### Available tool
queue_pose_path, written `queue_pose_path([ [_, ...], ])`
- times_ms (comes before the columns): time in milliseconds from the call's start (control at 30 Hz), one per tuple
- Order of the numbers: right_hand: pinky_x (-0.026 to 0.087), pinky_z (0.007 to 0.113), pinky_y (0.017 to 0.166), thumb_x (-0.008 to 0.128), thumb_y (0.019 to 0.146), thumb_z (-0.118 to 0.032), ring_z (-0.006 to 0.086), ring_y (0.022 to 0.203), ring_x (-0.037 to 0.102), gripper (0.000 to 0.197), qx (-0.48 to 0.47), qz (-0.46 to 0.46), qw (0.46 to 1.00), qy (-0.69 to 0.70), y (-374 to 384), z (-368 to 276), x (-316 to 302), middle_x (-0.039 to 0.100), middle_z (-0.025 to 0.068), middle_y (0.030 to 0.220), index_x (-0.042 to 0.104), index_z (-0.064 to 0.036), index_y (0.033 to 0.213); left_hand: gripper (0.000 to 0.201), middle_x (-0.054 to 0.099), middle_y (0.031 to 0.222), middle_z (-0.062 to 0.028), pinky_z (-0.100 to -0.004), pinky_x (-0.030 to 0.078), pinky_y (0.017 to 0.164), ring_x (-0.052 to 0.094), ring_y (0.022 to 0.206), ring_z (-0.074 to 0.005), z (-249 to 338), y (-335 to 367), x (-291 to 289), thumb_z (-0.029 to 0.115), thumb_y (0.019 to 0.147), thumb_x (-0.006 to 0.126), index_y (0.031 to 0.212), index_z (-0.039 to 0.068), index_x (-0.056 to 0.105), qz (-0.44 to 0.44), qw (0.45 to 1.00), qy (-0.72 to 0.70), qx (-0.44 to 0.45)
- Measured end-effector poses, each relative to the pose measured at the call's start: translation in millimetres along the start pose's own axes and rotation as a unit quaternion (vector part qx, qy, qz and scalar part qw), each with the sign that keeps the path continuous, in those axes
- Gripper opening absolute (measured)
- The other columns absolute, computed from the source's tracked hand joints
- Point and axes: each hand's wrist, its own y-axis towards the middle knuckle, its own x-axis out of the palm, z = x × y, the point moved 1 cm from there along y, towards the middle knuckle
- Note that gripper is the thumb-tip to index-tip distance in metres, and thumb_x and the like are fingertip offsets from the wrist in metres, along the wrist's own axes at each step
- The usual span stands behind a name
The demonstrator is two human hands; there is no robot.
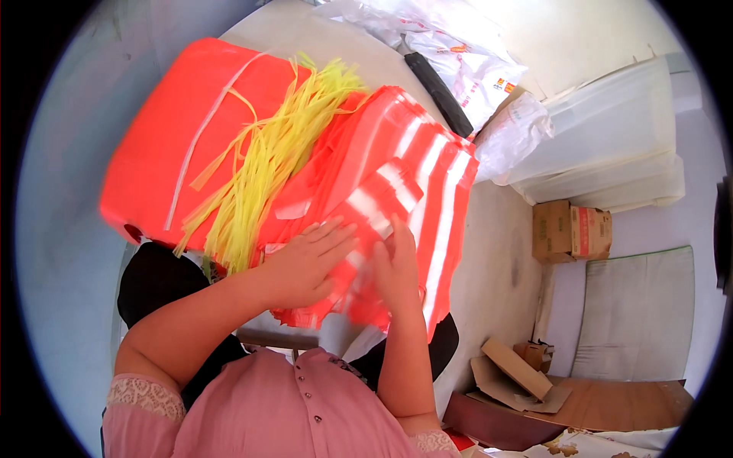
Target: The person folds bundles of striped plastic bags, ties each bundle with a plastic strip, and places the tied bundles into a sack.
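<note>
A stack of orange-red sheets with white stripes [441, 221] lies in front of me, its kind not plain. On top of it is a smaller folded striped piece [393, 191] of the same material. My left hand [309, 259] rests flat across this piece, fingers stretched out together. At the piece's right side is my right hand [395, 267], its fingers extended and slightly apart, partly blurred. The near end of the folded piece is smeared by motion. A bunch of yellow plastic strips [279, 160] lies left of the stack.
A large orange-red bundle [168, 130] with a white cord stands at the left, under the yellow strips. Beyond the stack are a black bar [439, 93] and white plastic bags [466, 61]. Cardboard boxes [553, 230] and opened cardboard [519, 374] are on the right.
</note>
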Motion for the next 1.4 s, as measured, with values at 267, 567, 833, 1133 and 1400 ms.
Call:
queue_pose_path([
  [267,0.034,0.044,0.119,0.061,0.098,-0.014,0.0405,0.150,0.032,0.060,-0.084,0.023,0.996,0.017,10.8,-4.9,16.3,0.029,0.0253,0.163,0.039,-0.0031,0.154,0.072,0.027,0.167,-0.0161,-0.0535,0.024,0.123,0.023,0.155,-0.0392,6.2,-5.3,-7.2,0.022,0.094,0.064,0.157,0.004,0.034,-0.039,0.999,0.027,-0.005],
  [567,0.030,0.049,0.121,0.075,0.091,-0.025,0.0451,0.150,0.028,0.082,-0.049,0.038,0.998,-0.033,-16.1,-8.5,28.1,0.024,0.0310,0.162,0.031,0.0002,0.157,0.079,0.034,0.159,-0.0234,-0.0516,0.030,0.122,0.029,0.152,-0.0390,7.0,-10.8,-6.3,0.016,0.077,0.078,0.144,-0.002,0.042,0.097,0.995,-0.035,-0.001],
  [833,0.035,0.047,0.118,0.082,0.083,-0.031,0.0421,0.148,0.033,0.100,0.035,0.066,0.997,-0.036,2.2,-13.3,24.6,0.029,0.0276,0.160,0.025,-0.0018,0.159,0.092,0.034,0.162,-0.0156,-0.0521,0.026,0.124,0.025,0.154,-0.0373,7.2,-10.9,-6.0,0.017,0.075,0.082,0.151,0.005,0.033,0.054,0.997,-0.045,-0.020],
  [1133,0.044,0.046,0.111,0.086,0.078,-0.033,0.0420,0.137,0.049,0.113,0.019,0.068,0.997,-0.030,10.2,-18.7,27.4,0.042,0.0283,0.154,0.016,-0.0056,0.162,0.097,0.035,0.161,-0.0189,-0.0513,0.027,0.124,0.026,0.154,-0.0378,11.6,-10.2,-16.3,0.018,0.077,0.082,0.156,0.004,0.028,0.034,0.996,-0.073,-0.042],
  [1400,0.052,0.040,0.103,0.084,0.076,-0.013,0.0359,0.127,0.059,0.120,0.056,0.075,0.995,0.040,8.4,-33.8,29.2,0.047,0.0286,0.147,0.002,-0.0079,0.164,0.072,0.050,0.144,-0.0238,-0.0465,0.042,0.112,0.049,0.135,-0.0394,0.2,-10.7,-10.4,0.011,0.085,0.073,0.149,0.002,0.041,0.183,0.970,-0.123,-0.102],
])
